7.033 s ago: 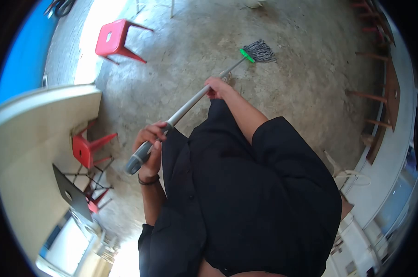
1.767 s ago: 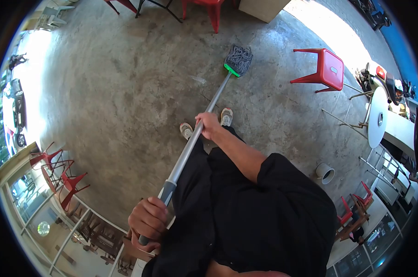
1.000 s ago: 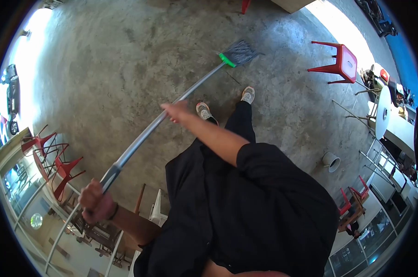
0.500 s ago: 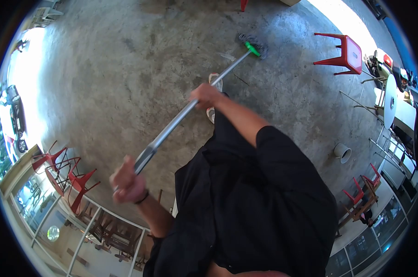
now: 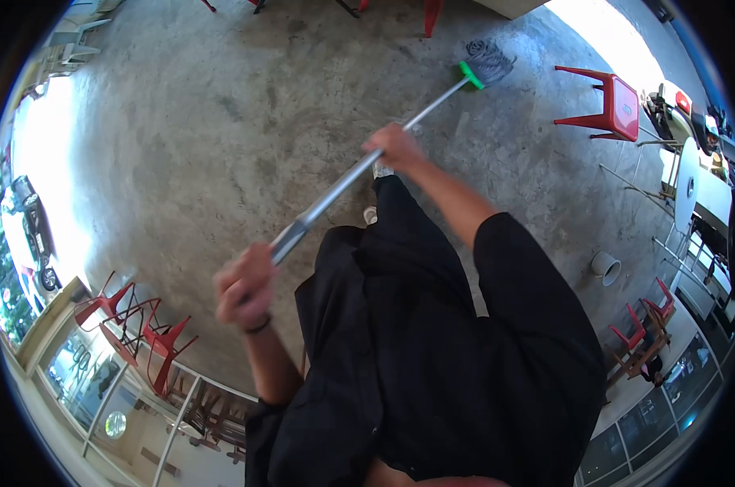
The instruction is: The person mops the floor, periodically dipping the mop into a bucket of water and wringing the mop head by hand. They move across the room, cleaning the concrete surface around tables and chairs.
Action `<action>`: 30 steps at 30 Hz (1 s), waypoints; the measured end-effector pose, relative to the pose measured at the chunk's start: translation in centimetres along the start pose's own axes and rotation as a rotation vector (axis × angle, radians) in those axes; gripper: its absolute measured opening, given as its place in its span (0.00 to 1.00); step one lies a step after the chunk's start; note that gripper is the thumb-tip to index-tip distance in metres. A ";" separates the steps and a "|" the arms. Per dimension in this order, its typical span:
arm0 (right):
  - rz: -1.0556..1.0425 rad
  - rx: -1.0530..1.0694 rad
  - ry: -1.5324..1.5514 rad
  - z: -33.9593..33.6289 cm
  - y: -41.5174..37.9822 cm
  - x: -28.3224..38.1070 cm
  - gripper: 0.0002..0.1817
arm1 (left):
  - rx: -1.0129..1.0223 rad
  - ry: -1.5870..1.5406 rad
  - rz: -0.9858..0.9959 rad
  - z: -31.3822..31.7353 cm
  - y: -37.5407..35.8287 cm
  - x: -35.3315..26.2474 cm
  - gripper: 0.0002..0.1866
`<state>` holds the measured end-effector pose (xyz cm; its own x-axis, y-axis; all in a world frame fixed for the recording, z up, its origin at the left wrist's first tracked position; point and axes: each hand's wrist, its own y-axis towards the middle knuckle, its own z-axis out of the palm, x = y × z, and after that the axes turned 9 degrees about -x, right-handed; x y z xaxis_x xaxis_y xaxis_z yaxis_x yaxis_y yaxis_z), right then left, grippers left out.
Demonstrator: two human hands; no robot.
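Note:
A mop with a long silver handle runs diagonally from lower left to upper right. Its green clamp and grey string head rest on the concrete floor. My left hand, with a dark band at the wrist, is closed round the handle's near end. Farther up, my right hand grips the middle of the handle. Beneath it shows one of my shoes, and the other is beside my leg.
A red stool stands at the right, near a round white table and a white bucket. Red chairs are at the lower left by the glass front. More red chairs stand at the lower right. A box-like edge juts in at the top.
The mop head has moved right and slightly up across the floor. Both hands have shifted right and upward with the handle. More furniture legs show at the top.

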<state>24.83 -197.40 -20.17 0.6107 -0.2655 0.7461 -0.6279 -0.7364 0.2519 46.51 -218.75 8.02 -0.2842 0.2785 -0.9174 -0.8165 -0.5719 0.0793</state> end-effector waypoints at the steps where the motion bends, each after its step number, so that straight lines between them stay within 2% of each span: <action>1: -0.072 -0.039 0.121 2.7 1.6 3.3 0.03 | -0.022 0.120 0.017 -1.0 0.7 -3.7 0.16; 2: -0.073 -0.099 0.219 6.0 2.5 6.4 0.02 | -0.083 0.136 0.052 -3.8 0.2 -6.7 0.17; 3: -0.101 -0.040 0.210 8.8 3.5 9.7 0.05 | -0.068 0.200 0.096 -6.2 0.0 -10.1 0.17; 4: -0.069 -0.058 0.197 10.4 4.7 13.5 0.09 | -0.183 0.480 0.224 -7.1 -0.7 -13.5 0.17; 5: -0.040 -0.032 0.224 11.9 5.8 17.0 0.14 | -0.181 0.457 0.255 -7.5 -0.9 -16.5 0.18; 7: -0.068 -0.026 0.282 12.9 7.6 22.6 0.14 | -0.123 0.356 0.290 -7.6 -0.4 -21.1 0.20; 10: -0.033 0.235 0.273 14.2 10.6 24.3 0.09 | -0.068 0.195 0.238 -9.7 1.5 -23.1 0.21; 11: -0.004 0.211 0.267 14.5 11.3 24.0 0.08 | -0.066 0.152 0.211 -10.9 2.4 -23.2 0.22; 14: 0.030 0.154 0.215 14.1 13.0 20.8 0.06 | 0.063 0.118 0.193 -14.0 7.8 -20.1 0.21; 16: 0.047 0.131 0.172 14.0 14.0 15.8 0.11 | 0.049 0.196 0.168 -15.2 12.1 -15.2 0.21; 17: 0.070 0.092 0.142 14.1 14.1 12.7 0.11 | -0.019 0.258 0.273 -15.2 14.0 -11.7 0.19; 18: 0.199 0.225 0.017 13.8 14.4 9.1 0.12 | -0.025 0.160 0.158 -15.6 15.8 -8.6 0.18; 19: 0.186 0.087 0.095 11.9 14.0 5.9 0.12 | 0.046 0.057 0.035 -14.7 17.5 -5.5 0.17; 20: 0.197 -0.024 -0.012 10.9 12.7 2.1 0.12 | 0.126 -0.047 -0.090 -14.2 18.5 -2.4 0.15; 21: 0.292 -0.037 -0.067 8.4 12.2 0.5 0.11 | 0.184 -0.057 -0.185 -13.1 19.2 0.0 0.13; 22: 0.350 -0.022 -0.182 7.2 11.6 -1.5 0.10 | 0.196 0.017 -0.187 -11.9 19.2 2.2 0.13; 23: 0.447 0.013 -0.338 6.0 11.2 -2.2 0.09 | 0.295 -0.021 -0.192 -11.6 19.5 3.9 0.13; 24: 0.540 0.044 -0.497 5.4 11.9 -2.2 0.07 | 0.385 0.019 -0.215 -11.4 20.0 4.6 0.13; 25: 0.506 0.016 -0.500 6.3 13.1 -2.0 0.06 | 0.475 0.060 -0.236 -11.8 20.5 4.7 0.13; 27: 0.452 -0.041 -0.499 8.3 14.8 -1.3 0.05 | 0.409 0.025 -0.198 -14.7 22.7 2.2 0.14; 29: 0.390 -0.065 -0.254 12.3 19.3 2.2 0.06 | 0.296 0.047 -0.160 -18.5 25.0 -2.0 0.15; 30: 0.427 -0.110 -0.118 14.9 21.8 5.2 0.08 | 0.316 0.046 -0.132 -21.6 26.5 -4.7 0.16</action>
<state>21.51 -224.06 -20.00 0.3331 -0.6048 0.7234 -0.8789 -0.4769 0.0060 37.06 -251.88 6.05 -0.1490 0.2952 -0.9437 -0.9619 -0.2645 0.0692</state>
